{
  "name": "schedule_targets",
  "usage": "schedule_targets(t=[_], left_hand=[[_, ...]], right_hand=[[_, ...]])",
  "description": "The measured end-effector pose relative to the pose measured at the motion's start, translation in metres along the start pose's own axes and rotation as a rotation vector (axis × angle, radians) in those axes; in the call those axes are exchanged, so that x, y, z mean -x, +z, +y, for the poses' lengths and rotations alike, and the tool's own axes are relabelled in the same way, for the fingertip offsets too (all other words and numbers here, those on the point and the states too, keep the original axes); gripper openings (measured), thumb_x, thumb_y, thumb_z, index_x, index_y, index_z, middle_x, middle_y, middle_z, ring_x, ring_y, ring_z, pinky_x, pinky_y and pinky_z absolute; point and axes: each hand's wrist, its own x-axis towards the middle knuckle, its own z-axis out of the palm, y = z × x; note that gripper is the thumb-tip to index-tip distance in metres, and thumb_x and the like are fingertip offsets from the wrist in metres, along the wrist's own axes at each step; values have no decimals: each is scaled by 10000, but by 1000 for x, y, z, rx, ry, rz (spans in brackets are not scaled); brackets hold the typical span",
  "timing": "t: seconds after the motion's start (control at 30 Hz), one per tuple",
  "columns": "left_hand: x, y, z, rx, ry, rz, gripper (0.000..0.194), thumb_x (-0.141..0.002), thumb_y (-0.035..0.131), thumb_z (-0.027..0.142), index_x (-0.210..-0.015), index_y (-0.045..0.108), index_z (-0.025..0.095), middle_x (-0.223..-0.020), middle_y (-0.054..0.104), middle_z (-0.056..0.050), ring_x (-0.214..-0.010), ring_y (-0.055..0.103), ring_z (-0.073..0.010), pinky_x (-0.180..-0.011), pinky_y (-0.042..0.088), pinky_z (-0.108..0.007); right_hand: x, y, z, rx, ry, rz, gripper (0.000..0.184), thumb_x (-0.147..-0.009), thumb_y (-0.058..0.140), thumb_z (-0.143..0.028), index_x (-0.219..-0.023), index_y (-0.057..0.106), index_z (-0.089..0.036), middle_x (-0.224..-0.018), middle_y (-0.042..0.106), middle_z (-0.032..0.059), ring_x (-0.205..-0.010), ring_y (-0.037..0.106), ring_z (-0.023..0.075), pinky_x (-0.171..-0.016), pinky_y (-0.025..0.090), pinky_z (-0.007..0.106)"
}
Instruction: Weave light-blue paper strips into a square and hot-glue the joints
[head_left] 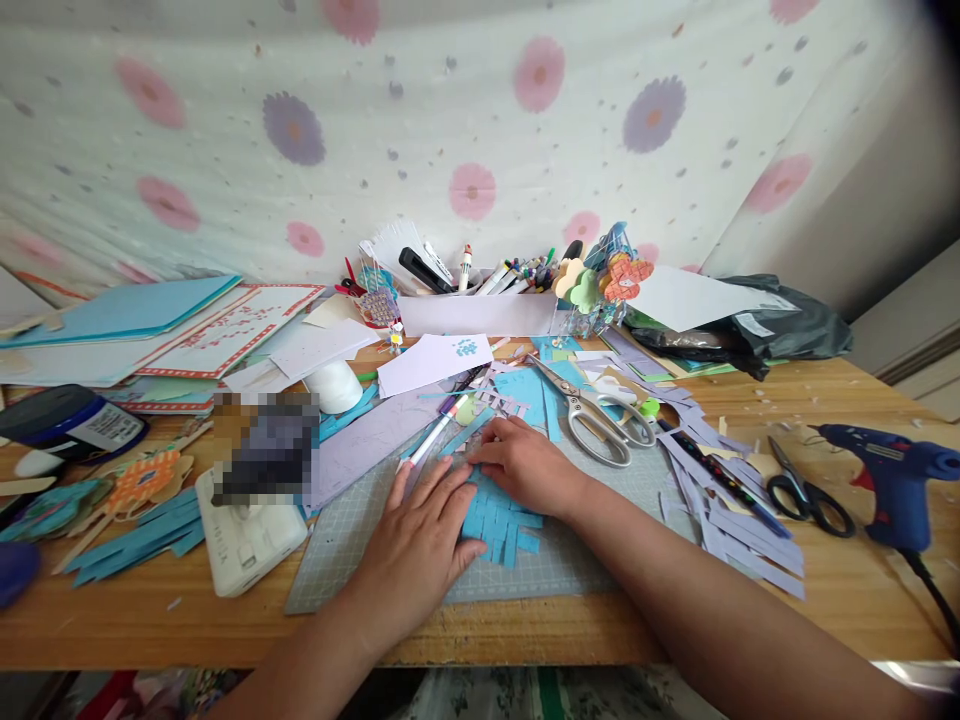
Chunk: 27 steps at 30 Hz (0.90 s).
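A mat of woven blue paper strips (501, 525) lies on the grey cutting mat (330, 570) in front of me. My left hand (424, 535) rests flat along its left side, fingers stretched out and thumb apart. My right hand (529, 465) is over the upper edge of the weave, its fingers bent and pinched together at a blue paper strip (472, 432); the fingertips partly hide the grip. Just beyond my left fingers are a white-and-purple pen (435, 435) and a long lilac paper strip (367, 450). Large silver scissors (592, 410) lie beyond my right hand.
To the right are lilac strips (750, 545), small black scissors (806, 495) and a blue glue gun (892, 470). On the left are a white power bank (251, 550), cut blue strips (142, 535) and a dark jar (75, 425). A pen box (480, 315) stands behind.
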Motion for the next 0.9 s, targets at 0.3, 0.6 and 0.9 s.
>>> schedule_targets(t=[0.3, 0.6, 0.9], left_hand=[[0, 0, 0, 68, -63, -23, 337, -844, 587, 426, -1111, 550, 224, -1330, 570, -69, -1324, 390, -285, -1104, 149, -588], [0, -3, 0, 10, -39, -15, 330, -853, 563, 448, -1104, 553, 234, -1310, 580, -71, -1323, 389, -289, -1089, 108, -641], [1, -1, -2, -1, -11, 10, 344, -861, 535, 468, -1110, 565, 233, -1315, 572, -83, -1323, 379, -279, -1100, 68, -627]], right_hand=[[-4, 3, 2, 66, 12, -9, 214, -903, 489, -183, -992, 678, -231, -977, 574, 61, -885, 489, 191, -792, 375, 289], [-11, 4, 6, 97, 14, -51, 187, -911, 466, -206, -895, 653, -211, -913, 560, 46, -842, 478, 184, -653, 324, 255], [-7, 0, 9, 45, 21, -64, 231, -908, 491, -196, -1093, 625, -235, -1011, 571, 56, -949, 506, 190, -740, 371, 263]])
